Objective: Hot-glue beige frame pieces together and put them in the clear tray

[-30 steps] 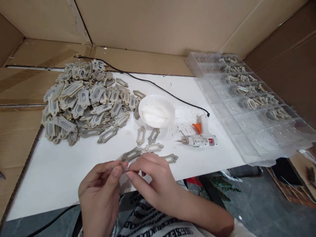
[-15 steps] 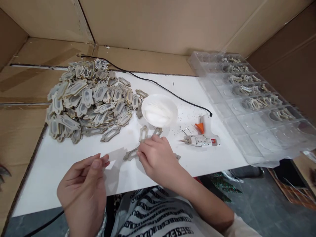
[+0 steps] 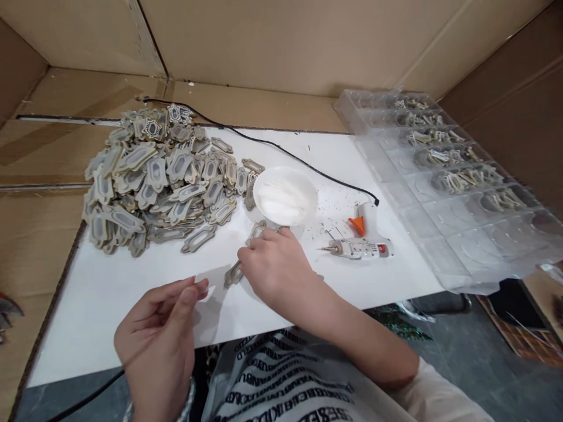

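Observation:
My right hand (image 3: 275, 269) lies knuckles-up on the white board (image 3: 132, 293), its curled fingers resting over a few loose grey-gold frame pieces (image 3: 233, 274); whether it grips one is hidden. My left hand (image 3: 160, 334) hovers near the front edge with thumb and fingers pinched on a thin clear film piece (image 3: 206, 287). A big heap of the same frame pieces (image 3: 153, 181) fills the board's far left. A white bowl (image 3: 285, 196) stands just beyond my right hand.
A white glue gun (image 3: 358, 246) with an orange trigger lies right of the bowl, its black cord (image 3: 281, 151) running to the back. A clear compartment tray (image 3: 457, 193) holding small pieces sits at the right. Cardboard walls surround the board.
My hands were together near the front edge; they parted. The right hand reached forward onto the loose frame pieces, and the left drew back left, keeping the clear piece.

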Demonstrator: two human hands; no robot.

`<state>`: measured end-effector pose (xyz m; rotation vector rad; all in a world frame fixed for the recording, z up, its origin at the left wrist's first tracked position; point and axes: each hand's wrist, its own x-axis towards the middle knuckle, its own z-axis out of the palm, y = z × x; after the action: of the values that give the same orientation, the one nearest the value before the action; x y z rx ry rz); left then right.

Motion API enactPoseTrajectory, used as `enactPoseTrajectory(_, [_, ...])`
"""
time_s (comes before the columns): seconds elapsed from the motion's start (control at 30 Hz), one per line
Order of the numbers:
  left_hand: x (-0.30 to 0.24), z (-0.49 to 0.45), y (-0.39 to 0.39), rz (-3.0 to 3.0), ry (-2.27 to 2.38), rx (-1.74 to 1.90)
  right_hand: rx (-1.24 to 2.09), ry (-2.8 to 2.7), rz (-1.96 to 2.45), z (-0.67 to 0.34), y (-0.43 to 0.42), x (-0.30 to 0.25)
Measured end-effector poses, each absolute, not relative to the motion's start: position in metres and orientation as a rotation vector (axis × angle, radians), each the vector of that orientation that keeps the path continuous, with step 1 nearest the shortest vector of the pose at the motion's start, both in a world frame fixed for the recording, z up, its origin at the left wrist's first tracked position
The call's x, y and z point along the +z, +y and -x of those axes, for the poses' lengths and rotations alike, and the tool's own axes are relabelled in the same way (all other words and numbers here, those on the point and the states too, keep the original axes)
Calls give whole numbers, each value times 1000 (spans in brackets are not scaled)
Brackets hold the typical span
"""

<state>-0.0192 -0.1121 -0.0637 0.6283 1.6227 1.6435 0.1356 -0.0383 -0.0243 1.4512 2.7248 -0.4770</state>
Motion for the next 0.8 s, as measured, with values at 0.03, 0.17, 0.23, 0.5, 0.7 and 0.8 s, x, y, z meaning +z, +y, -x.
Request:
enactPoseTrajectory(0.03, [-64,19,-112,-626,1623,1634,-471,2725,-1455,-134,-37,-25])
enactPoseTrajectory(0.17, [-62,19,-114,-622,1630,1613,-392,2753,-1511,-132,-33,-29])
enactPoseTrajectory(0.23, [-62,20,-115,-624,1634,1611,-342,2786,-1527,-134,-34,-32])
enactPoseTrajectory(0.5, [-66,23,-123,-809,1718,1542,-93,3111,-1490,-163,-62,-39])
enactPoseTrajectory(0.7, [-66,24,-122,-1711,1628,1252,-207,3116,-1405,-168,-71,-44])
enactPoseTrajectory(0.8, [-69,26,-116,-1927,1474,1100,-217,3113,-1392,-168,-70,-44])
